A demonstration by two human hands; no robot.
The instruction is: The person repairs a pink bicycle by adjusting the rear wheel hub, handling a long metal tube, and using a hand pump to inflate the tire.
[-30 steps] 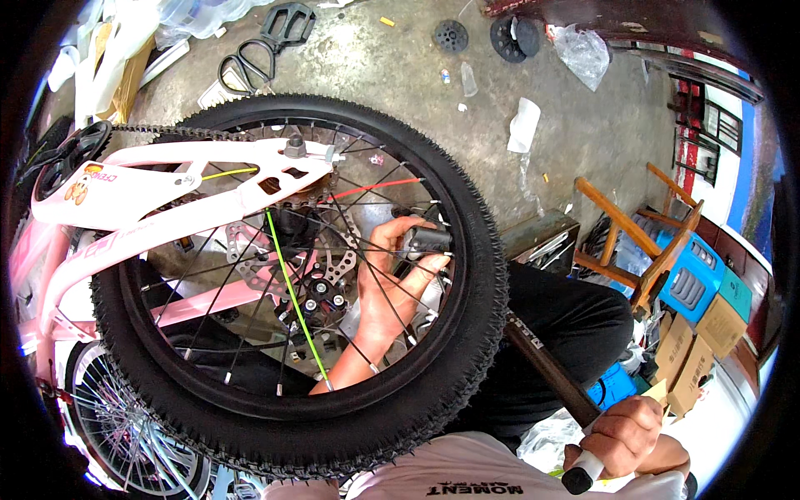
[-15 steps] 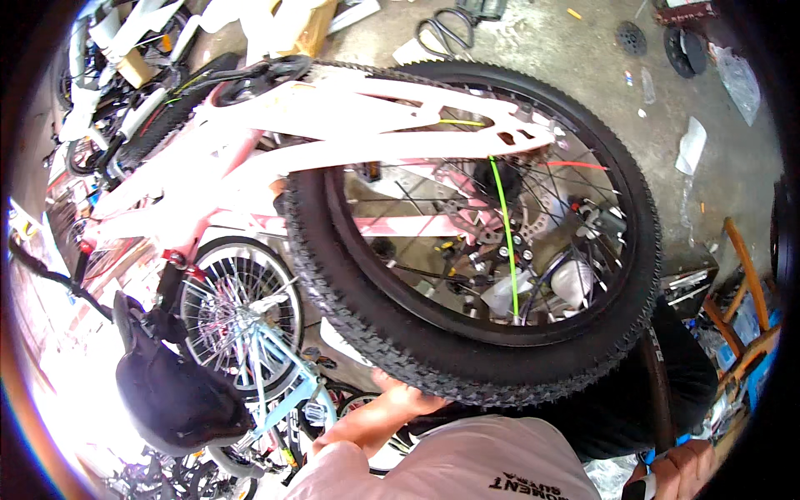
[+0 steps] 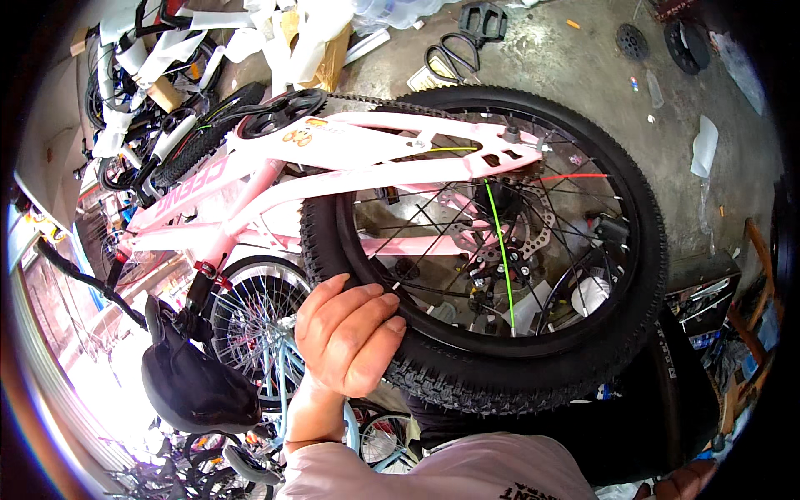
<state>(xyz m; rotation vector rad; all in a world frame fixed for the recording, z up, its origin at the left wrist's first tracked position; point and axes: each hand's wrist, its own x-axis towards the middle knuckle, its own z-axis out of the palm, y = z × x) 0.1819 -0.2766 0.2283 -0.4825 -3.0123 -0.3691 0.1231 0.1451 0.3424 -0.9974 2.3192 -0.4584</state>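
A bicycle wheel with a knobby black tyre (image 3: 517, 375), dark spokes and one bright green spoke lies across the middle, joined to a pink and white bicycle frame (image 3: 283, 192). My left hand (image 3: 350, 337) is closed at the tyre's near left side, fingers curled over its edge; the thumb is hidden. Inside the wheel, a disc brake rotor (image 3: 537, 233) shows near the hub. At the lower right rim my right hand (image 3: 687, 482) is only partly visible and dim, and whatever it holds cannot be made out.
A black saddle (image 3: 196, 375) and a light blue bicycle (image 3: 287, 367) stand at left. Beyond the frame lie a black pedal (image 3: 483, 22), scissors (image 3: 452, 58) and wrapped bicycle parts (image 3: 167, 62). A wooden chair-like frame (image 3: 758, 283) stands at right.
My left hand has come up from beneath the tyre onto its near left side. The right hand has dropped lower, mostly out of the picture. The view has shifted slightly.
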